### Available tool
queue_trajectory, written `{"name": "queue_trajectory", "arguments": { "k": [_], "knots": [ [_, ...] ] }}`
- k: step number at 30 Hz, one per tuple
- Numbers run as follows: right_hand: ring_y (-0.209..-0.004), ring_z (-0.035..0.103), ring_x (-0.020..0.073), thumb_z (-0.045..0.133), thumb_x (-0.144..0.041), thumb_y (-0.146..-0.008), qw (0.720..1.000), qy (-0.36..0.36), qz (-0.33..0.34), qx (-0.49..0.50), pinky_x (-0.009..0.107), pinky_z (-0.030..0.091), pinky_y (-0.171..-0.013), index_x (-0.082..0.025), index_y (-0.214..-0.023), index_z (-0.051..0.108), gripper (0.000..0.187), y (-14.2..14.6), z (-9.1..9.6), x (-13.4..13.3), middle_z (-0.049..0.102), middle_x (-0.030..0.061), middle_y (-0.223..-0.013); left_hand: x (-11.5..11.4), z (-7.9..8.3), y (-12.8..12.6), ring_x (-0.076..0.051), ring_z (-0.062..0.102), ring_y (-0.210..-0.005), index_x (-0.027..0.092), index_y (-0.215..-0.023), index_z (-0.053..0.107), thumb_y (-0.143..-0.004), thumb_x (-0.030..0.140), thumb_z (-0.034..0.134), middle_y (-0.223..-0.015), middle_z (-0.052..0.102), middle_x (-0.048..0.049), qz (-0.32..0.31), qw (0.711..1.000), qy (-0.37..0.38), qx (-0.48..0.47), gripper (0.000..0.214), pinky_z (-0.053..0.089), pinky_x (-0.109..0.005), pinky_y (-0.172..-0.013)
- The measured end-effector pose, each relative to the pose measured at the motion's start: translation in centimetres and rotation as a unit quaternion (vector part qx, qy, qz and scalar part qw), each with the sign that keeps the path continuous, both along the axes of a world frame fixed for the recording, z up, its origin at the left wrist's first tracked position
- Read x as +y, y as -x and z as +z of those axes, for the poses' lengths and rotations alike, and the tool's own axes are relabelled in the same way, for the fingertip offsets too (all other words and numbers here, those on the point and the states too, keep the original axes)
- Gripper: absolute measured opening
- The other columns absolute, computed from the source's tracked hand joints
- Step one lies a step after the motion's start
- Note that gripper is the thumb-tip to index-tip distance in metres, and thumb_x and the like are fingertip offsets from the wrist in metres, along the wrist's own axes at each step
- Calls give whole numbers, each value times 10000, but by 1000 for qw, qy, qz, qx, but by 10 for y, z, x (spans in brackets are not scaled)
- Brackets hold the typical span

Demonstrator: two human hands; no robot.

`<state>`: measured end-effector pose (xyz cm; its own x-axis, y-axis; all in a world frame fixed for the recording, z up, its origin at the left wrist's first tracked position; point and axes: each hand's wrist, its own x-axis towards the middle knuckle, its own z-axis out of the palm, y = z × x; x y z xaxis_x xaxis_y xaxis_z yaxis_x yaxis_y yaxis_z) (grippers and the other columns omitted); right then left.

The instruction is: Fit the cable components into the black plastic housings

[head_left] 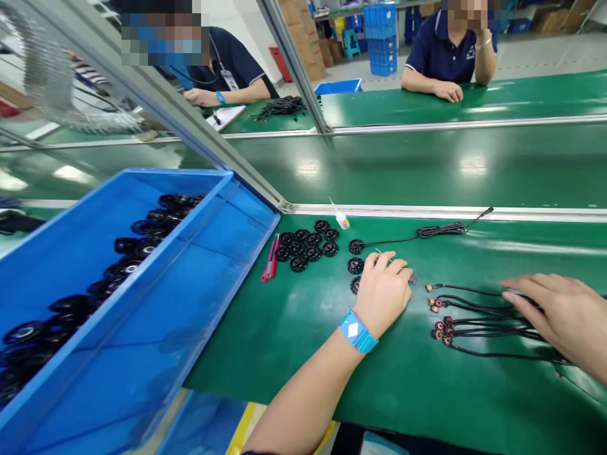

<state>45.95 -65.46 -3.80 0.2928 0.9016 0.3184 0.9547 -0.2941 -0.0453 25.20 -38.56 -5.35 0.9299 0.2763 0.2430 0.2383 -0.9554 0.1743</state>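
Observation:
My left hand (383, 289), with a blue wrist strap (357, 331), rests on the green mat with its fingers curled over a thin metal tool (411, 277) beside three black round parts (355, 265). My right hand (562, 313) lies flat, fingers stretched, on a bundle of black cables (478, 316) with small red-tipped ends (439, 316). A cluster of several black round parts (307, 245) lies further left. One round part (356, 246) is wired to a coiled black cable (441, 230).
A big blue bin (208, 265) holding several black round parts (133, 249) stands at the left. A red knife (270, 259) and a small glue bottle (340, 216) lie nearby. Two other people sit across the green belt (427, 164).

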Motion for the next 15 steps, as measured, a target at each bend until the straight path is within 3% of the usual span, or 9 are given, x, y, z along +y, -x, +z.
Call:
{"name": "queue_trajectory", "arguments": {
  "k": [5, 10, 15],
  "knots": [
    [-851, 729, 201, 487, -355, -1130, 998, -30, 30, 35, 374, 499, -857, -238, -1146, 752, 290, 27, 4, 35, 789, 24, -972, -10, -2, 0, -316, 702, -1161, 194, -1051, 827, -940, 141, 623, -1104, 842, -83, -10, 1000, -2, 1, 239, 500, -506, -1022],
    [-822, 738, 179, 514, -326, -1122, 995, -60, 30, 71, 346, 523, -872, -232, -1121, 770, 273, 37, -8, 38, 797, 31, -960, 0, -1, 13, -250, 732, -1017, 203, -1184, 799, -1011, 122, 578, -1151, 842, -67, -9, 1000, -24, 0, 292, 516, -450, -941],
    [-826, 749, 174, 570, -310, -1104, 991, -96, 26, 91, 344, 521, -845, -234, -1115, 762, 206, 34, -12, 38, 807, 14, -979, 22, 5, 13, -309, 681, -1162, 204, -1238, 785, -1043, 88, 573, -1241, 814, -106, -18, 997, -72, 0, 311, 507, -473, -954]
  ]
}}
